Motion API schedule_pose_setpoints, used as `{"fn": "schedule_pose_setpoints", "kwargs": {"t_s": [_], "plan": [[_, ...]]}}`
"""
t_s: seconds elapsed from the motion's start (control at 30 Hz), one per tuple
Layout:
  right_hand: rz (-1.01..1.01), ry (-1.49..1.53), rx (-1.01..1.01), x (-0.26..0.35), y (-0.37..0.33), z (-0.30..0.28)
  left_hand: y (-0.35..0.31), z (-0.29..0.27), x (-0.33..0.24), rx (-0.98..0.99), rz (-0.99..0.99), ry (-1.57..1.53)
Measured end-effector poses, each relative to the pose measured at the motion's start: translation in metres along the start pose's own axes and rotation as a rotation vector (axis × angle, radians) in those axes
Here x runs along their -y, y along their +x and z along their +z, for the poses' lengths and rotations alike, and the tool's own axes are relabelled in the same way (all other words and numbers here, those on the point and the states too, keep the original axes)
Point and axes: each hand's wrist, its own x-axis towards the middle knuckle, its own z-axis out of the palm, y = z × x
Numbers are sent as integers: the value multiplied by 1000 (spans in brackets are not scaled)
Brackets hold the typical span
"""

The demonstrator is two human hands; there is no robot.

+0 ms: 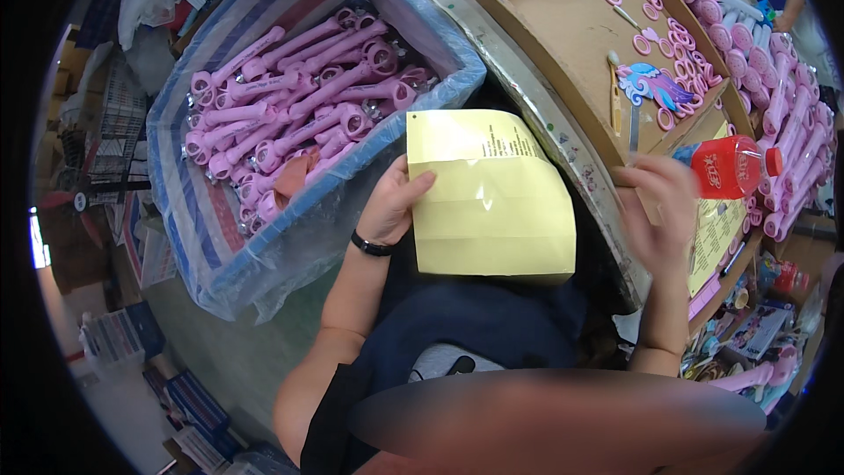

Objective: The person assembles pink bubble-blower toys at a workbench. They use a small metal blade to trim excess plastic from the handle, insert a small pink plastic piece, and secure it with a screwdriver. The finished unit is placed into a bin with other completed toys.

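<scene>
My left hand (396, 198) is closed on the left edge of a creased yellow paper sheet (492, 202), its thumb lying over the front. The sheet is spread above my lap, with small print near its top right. Over the near end of a cardboard tray (563, 62) is my right hand (655, 211), its fingers smeared by motion. Just right of it lies a bottle (723, 167) with a red label and red cap. Inside the tray are pink rings (690, 57), a blue and purple winged piece (651, 88) and a wooden-handled tool (614, 92).
On my left stands a striped bin (167, 167) lined with clear plastic, full of pink stick-shaped toy parts (299, 88). More pink parts (787, 105) are piled at the far right. A second yellow sheet (716, 237) lies under the bottle. Assorted items crowd a box at the lower right.
</scene>
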Motion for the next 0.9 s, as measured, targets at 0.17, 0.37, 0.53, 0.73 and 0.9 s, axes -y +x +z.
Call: {"fn": "schedule_pose_setpoints", "kwargs": {"t_s": [0.17,0.37,0.53,0.73,0.9], "plan": [[53,292,190,41,52,101,4,-4,7,56,47,123],[266,573,378,31,60,131,4,-4,10,59,139,213],[506,809,464,24,66,131,6,-4,9,62,125,254],[599,845,504,26,72,128,8,-6,8,58,107,258],[628,845,502,26,72,129,7,-6,9,55,142,282]]}}
